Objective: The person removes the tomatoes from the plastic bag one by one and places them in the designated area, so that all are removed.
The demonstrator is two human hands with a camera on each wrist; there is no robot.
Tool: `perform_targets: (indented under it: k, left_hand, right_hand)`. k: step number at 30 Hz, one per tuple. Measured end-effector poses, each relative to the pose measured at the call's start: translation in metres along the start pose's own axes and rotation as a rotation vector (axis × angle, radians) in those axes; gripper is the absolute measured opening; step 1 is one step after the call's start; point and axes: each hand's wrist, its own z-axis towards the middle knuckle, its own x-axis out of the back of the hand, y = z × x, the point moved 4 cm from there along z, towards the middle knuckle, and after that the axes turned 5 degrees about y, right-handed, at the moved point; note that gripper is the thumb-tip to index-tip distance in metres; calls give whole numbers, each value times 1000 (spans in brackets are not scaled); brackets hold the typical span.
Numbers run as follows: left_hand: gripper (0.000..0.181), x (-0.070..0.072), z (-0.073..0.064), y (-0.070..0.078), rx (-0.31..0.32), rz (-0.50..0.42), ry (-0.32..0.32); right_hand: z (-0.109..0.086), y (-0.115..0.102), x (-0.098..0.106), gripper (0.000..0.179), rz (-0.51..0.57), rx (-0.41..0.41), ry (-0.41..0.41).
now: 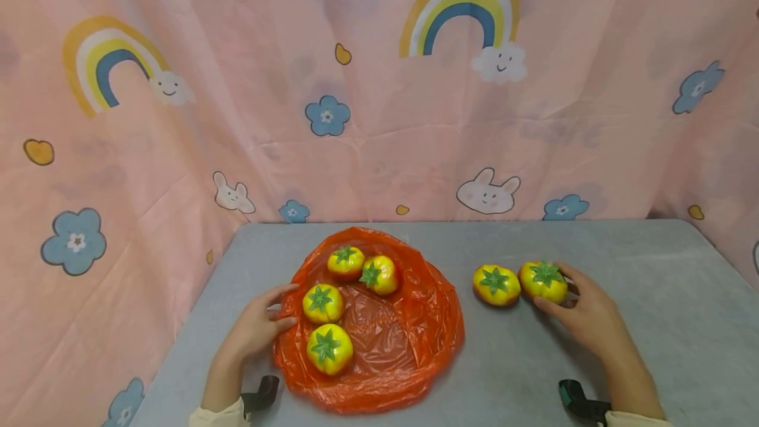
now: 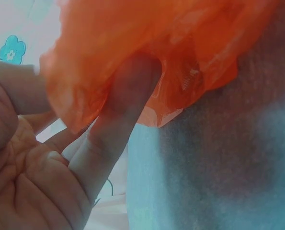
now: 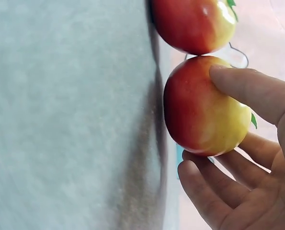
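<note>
An orange-red plastic bag lies spread wide on the table, with several yellow-and-red tomatoes, each with a green star-shaped top, along its left and far side. At the bag's left rim, my left hand holds the edge; in the left wrist view the thin plastic hangs between the digits and partly covers a fingertip. Over to the right, my right hand grips a tomato between thumb and fingers. This one touches a second tomato on its left, also seen in the right wrist view.
The grey table ends at a pink curtain printed with rainbows, flowers and rabbits. Black wrist mounts show beside both forearms, close over the tabletop.
</note>
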Motion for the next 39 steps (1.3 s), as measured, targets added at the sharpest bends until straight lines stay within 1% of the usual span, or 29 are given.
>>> perform_targets:
  k: [11, 19, 23, 28, 33, 36, 39]
  left_hand:
    - [57, 1, 0, 0, 3, 15, 0]
    - [57, 0, -1, -1, 11, -15, -2]
    - [56, 0, -1, -1, 14, -14, 0]
    - [57, 0, 0, -1, 12, -5, -1]
    - [56, -1, 2, -1, -12, 14, 3]
    - [56, -2, 3, 0, -18, 11, -1]
    - [56, 0, 1, -1, -14, 21, 5]
  right_hand:
    - [0, 1, -2, 95, 11, 47, 5]
    - [0, 2, -1, 99, 10, 24, -32]
    - [-1, 2, 1, 100, 2, 21, -43]
    - [-2, 0, 5, 102, -9, 39, -30]
    - [-5, -5, 12, 101, -9, 75, -6]
    - [-7, -11, 17, 97, -33, 113, 24]
    - [-10, -24, 16, 96, -64, 135, 39]
